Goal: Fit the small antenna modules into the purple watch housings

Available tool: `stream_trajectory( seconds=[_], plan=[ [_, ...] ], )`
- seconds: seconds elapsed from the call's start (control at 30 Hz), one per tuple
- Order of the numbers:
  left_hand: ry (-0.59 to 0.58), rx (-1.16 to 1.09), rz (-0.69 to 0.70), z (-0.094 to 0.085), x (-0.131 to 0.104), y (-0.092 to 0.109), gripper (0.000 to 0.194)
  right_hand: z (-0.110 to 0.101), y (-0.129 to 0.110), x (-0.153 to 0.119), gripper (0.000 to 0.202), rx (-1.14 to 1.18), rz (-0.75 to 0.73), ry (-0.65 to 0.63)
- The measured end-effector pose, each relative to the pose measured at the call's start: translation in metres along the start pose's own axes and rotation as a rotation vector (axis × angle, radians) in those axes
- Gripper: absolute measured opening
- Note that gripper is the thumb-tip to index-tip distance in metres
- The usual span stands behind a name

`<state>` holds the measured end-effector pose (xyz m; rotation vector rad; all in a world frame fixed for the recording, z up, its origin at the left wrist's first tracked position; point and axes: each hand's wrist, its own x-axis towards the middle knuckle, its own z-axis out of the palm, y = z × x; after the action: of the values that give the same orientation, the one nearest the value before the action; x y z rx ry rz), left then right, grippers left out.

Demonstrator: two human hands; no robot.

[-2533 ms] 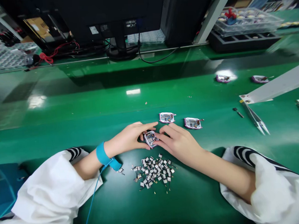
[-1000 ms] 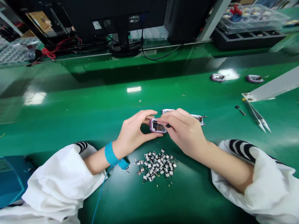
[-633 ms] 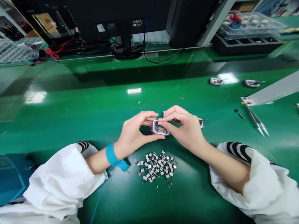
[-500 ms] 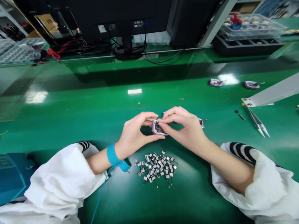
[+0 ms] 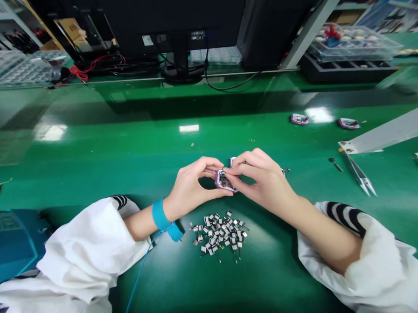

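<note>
My left hand [image 5: 187, 183] grips a small purple-and-white device casing [image 5: 225, 182] between thumb and fingers, its open side with bare electronics facing me. My right hand [image 5: 268, 179] is closed in a pinch at the casing's upper edge. Whatever its fingertips hold is too small and covered to make out. Partly behind the right hand lies another casing [image 5: 232, 161]. Below both hands, on the green table [image 5: 145, 146], spreads a pile of small square silvery parts with short dark leads [image 5: 220, 234].
Two more open casings [image 5: 300, 119] [image 5: 349, 123] lie at the back right. Tweezers [image 5: 360, 176] and a small black part [image 5: 335, 164] sit near a white metal arm [image 5: 393, 130]. A blue wrist strap [image 5: 160, 215] trails a cord from my left wrist. A monitor [image 5: 146, 19] stands behind.
Both hands and the casing appear slightly farther right as the view shifts a little. The right fingertips have moved slightly at the casing's upper edge. The pile looks the same.
</note>
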<state>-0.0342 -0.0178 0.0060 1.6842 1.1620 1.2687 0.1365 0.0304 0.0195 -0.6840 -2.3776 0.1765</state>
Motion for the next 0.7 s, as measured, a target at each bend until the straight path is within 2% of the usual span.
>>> stream_trajectory(
  seconds=[0.1, 0.3, 0.47, 0.7],
  plan=[
    [-0.031, -0.002, -0.005, 0.001, 0.0, 0.0, 0.046, -0.008, -0.001, 0.003, 0.01, -0.059, -0.046, -0.087],
    [-0.047, 0.009, 0.026, -0.001, 0.002, 0.002, 0.048, -0.01, -0.008, 0.002, 0.008, -0.111, -0.041, 0.014],
    [-0.078, 0.029, 0.062, -0.003, 0.001, 0.002, 0.047, -0.01, -0.009, 0.009, 0.008, -0.172, -0.066, -0.118],
    [-0.066, -0.048, 0.01, -0.006, 0.003, 0.003, 0.047, -0.019, -0.011, 0.026, 0.02, -0.479, -0.376, -0.287]
  ],
)
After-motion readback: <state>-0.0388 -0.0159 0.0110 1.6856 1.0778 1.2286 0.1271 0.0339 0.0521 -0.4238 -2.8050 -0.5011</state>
